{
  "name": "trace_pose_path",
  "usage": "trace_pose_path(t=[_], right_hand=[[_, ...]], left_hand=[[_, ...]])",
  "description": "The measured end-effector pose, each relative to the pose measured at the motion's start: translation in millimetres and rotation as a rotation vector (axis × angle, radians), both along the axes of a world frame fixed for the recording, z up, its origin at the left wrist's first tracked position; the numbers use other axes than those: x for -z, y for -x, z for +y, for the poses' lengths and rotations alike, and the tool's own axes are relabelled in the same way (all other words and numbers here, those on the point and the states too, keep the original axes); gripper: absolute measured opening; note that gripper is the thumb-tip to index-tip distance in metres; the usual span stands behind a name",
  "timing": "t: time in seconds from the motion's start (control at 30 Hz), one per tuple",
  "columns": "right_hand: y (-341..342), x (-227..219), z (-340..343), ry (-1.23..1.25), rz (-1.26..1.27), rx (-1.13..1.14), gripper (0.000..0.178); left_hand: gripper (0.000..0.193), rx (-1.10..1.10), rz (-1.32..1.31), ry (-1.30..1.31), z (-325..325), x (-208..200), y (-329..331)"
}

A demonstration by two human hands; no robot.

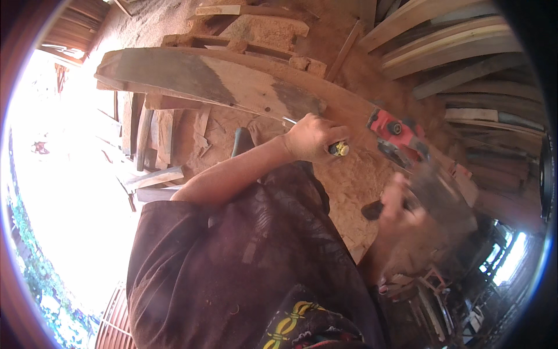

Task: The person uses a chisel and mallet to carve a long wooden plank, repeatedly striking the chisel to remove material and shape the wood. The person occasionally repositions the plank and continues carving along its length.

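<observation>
Left hand clasps a yellow-ended tool, right hand blurs, grip unclear — best hold the red power tool steady

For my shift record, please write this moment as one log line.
left hand: grips yellow-ended object | right hand: blurred, near red power tool | wooden board: near left hand

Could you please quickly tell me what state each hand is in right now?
Left hand: closed, holding a slim yellow-ended object.
Right hand: blurred, near the red power tool; open or closed cannot be told.
</observation>
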State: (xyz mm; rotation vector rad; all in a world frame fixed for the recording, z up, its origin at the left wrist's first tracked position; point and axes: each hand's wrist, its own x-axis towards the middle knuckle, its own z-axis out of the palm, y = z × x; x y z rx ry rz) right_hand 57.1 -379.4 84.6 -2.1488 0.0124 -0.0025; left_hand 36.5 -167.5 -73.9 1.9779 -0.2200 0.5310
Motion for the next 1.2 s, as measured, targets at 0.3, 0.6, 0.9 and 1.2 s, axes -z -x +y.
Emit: trace_pose_path(t=[0.3,0.6,0.9,1.2], right_hand=[[11,67,-31,0.148,0.180,-0.170,0.019],[11,122,-52,0.229,0.415,-0.187,0.020],[37,141,-70,-0.121,0.570,0.030,0.021],[52,141,-74,-0.108,0.585,0.053,0.021]], left_hand=[[0.022,0.063,0.062,-0.037,2,-6,2],[0.037,0.122,0.145,-0.239,1,4,-8],[0.034,0.348,0.450,-0.480,-39,48,-9],[0.041,0.434,0.446,-0.516,-30,25,-5]])
